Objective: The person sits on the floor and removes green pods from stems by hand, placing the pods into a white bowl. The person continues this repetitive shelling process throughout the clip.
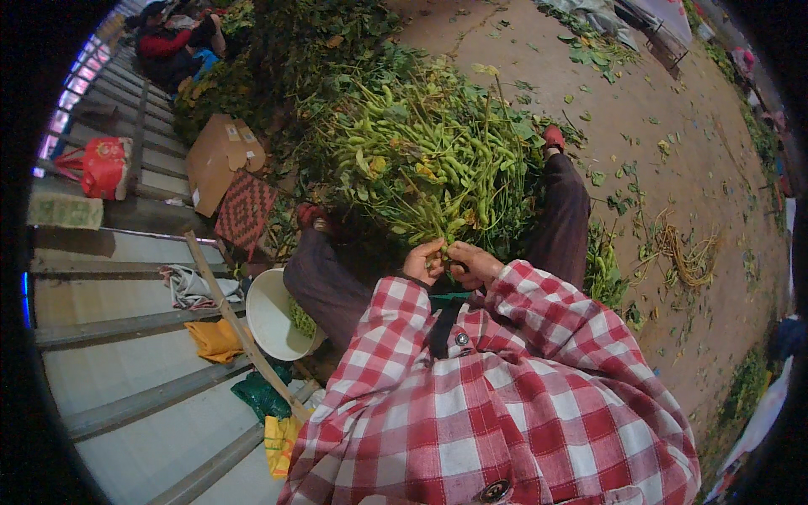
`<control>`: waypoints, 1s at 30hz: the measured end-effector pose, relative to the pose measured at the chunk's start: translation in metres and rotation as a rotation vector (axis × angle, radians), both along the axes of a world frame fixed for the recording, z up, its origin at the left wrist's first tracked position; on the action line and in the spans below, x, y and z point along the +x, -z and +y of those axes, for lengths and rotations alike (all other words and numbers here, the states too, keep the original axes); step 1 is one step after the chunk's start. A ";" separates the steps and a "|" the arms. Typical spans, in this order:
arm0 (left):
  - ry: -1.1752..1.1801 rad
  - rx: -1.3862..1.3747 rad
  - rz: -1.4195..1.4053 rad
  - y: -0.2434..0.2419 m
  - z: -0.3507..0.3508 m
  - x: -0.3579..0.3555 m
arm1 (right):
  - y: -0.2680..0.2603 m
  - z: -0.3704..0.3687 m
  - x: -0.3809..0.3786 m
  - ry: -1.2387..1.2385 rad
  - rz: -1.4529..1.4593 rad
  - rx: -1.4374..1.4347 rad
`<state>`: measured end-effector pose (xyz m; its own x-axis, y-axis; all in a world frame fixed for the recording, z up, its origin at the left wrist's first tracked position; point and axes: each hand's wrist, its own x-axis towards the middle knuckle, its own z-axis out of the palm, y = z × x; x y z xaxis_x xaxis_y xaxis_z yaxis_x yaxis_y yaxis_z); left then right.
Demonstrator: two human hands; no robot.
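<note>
Both of my hands meet just in front of my body, at the near edge of a large heap of green soybean plants (435, 151) bearing many pods. My left hand (425, 260) pinches a small green pod or stem end between thumb and fingers. Close against it, my right hand (473, 262) has its thumb and fingers closed on the same green bit; whether it is a pod or a stem cannot be told. The heap lies between my feet. Beside my left leg, a white plastic bucket (268, 315) leans and holds green pods (302, 319).
At left are a cardboard box (214, 158), a woven mat (246, 211), a red bag (107, 167), a wooden stick (240, 322) and cloths on a slatted structure. Another person (167, 50) sits at the upper left. Leaves and stems (688, 252) litter the ground at right.
</note>
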<state>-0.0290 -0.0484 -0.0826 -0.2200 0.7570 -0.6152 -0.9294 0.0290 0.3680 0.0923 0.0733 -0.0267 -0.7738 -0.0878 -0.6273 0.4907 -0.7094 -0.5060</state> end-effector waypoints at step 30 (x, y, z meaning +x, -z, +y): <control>0.092 0.004 0.222 -0.008 -0.006 0.007 | -0.002 0.046 -0.048 0.312 -0.120 0.481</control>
